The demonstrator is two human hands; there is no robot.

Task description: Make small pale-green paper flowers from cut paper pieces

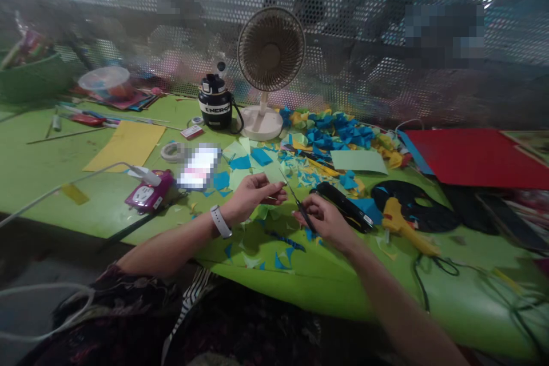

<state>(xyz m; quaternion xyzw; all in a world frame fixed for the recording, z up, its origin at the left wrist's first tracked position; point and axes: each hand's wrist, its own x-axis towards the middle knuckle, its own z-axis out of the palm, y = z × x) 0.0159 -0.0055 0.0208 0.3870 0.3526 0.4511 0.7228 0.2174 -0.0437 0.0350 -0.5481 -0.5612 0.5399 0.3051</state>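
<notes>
The scissors' handles (306, 217) are black, the table (326, 280) green, the glue gun (405, 225) yellow, the cloth (196, 294) black-and-white striped.

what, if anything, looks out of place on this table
Loose paper scraps lie strewn over the green table, some close to its front edge; the jagged, uneven bits look untidy compared with the flat yellow sheet.

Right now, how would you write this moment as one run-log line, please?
right hand: holds slim dark-handled tool | left hand: near tool's tip, grip unclear | nearby: paper scraps, black stapler
</notes>
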